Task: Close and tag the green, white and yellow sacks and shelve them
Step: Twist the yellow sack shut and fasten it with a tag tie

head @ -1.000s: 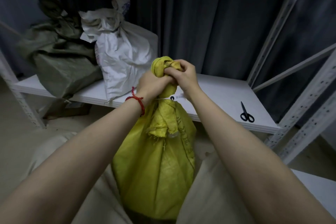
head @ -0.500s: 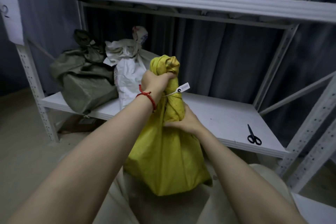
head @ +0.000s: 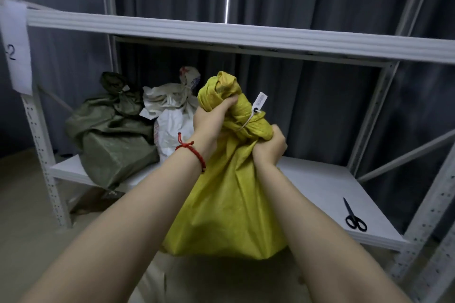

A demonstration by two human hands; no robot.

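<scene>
Green (head: 115,140) and white (head: 172,125) sacks already sat tied on the shelf (head: 307,179), while both hands' fingers, left (head: 209,120) and right (head: 269,147), gripped the tagged yellow sack (head: 229,204), unshelved.

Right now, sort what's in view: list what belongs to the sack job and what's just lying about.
Part of the job:
yellow sack, gripped by left hand and right hand
white tag tied at its neck
green sack, shelved
white sack, shelved
shelf

Lying about:
black scissors on the shelf
paper label marked 2 on the post
</scene>
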